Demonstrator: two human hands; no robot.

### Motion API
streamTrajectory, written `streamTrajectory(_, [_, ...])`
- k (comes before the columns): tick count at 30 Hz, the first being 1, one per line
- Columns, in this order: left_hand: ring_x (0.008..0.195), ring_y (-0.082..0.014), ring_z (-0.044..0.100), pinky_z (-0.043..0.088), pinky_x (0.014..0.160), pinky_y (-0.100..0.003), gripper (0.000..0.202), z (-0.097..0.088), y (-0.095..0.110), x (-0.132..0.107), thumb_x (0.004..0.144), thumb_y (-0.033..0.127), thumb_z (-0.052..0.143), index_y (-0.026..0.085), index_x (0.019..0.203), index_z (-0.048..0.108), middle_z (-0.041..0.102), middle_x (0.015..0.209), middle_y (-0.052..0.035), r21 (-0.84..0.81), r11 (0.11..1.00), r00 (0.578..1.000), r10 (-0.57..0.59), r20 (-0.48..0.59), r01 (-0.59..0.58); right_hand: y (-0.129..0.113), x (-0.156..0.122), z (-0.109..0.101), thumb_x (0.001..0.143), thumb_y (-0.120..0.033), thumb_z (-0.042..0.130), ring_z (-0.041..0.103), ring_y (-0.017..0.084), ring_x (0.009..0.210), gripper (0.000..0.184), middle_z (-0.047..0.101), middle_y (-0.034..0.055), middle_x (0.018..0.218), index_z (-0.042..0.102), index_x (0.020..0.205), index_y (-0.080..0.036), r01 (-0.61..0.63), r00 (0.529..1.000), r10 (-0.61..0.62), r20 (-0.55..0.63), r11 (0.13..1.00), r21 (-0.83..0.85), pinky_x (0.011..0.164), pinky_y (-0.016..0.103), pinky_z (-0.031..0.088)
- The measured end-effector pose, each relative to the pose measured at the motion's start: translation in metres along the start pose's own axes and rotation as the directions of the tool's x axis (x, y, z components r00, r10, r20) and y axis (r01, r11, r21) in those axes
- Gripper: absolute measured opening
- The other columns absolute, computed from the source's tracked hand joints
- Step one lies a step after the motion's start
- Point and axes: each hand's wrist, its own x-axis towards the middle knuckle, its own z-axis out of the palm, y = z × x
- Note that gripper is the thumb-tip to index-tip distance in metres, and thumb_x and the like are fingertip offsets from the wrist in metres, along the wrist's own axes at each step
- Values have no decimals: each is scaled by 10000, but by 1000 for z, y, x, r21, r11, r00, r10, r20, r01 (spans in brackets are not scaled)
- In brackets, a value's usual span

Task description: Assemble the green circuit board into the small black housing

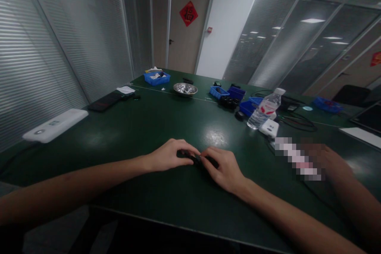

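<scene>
Both of my hands rest on the dark green table [166, 119] near its front edge. My left hand [168, 154] and my right hand [223, 168] meet fingertip to fingertip around a small black part [196, 158]. Fingers of both hands are curled and pinched on it. Most of the part is hidden under my fingers, so its shape is unclear.
Another person's hand [327, 158] lies at the right beside a blurred strip. Farther back stand a water bottle [264, 109], blue bins [156, 78], more blue bins [235, 95], a metal bowl [185, 88], black cables [297, 121]. A white device [55, 125] and a black phone [104, 101] lie at the left.
</scene>
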Motion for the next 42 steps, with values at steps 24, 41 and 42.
streamTrajectory(24, [973, -219, 591, 439, 898, -363, 403, -7, 1, -1, 892, 306, 736, 240, 1269, 609, 636, 1019, -41, 185, 982, 992, -42, 115, 21, 27, 10, -12, 1023, -291, 473, 625, 216, 987, 284, 709, 50, 1106, 754, 1038, -255, -23, 999, 39, 20, 853, -522, 698, 328, 475])
streamTrajectory(41, [1555, -346, 192, 105, 1249, -507, 990, -16, -26, -6, 864, 765, 558, 220, 1629, 243, 217, 1682, -150, 535, 838, 978, -8, 209, -108, 43, 11, 1, 1031, -392, 439, 493, 299, 1305, 438, 572, 95, 1432, 556, 1435, -270, -107, 993, 121, 10, 910, -401, 1096, 521, 377])
streamTrajectory(42, [1553, -347, 196, 110, 1247, -511, 984, -16, -26, -6, 864, 758, 565, 221, 1626, 252, 224, 1680, -153, 533, 839, 978, -5, 208, -109, 43, 11, 0, 1030, -391, 442, 492, 298, 1306, 439, 570, 94, 1433, 554, 1437, -272, -107, 992, 122, 13, 912, -397, 1096, 519, 379])
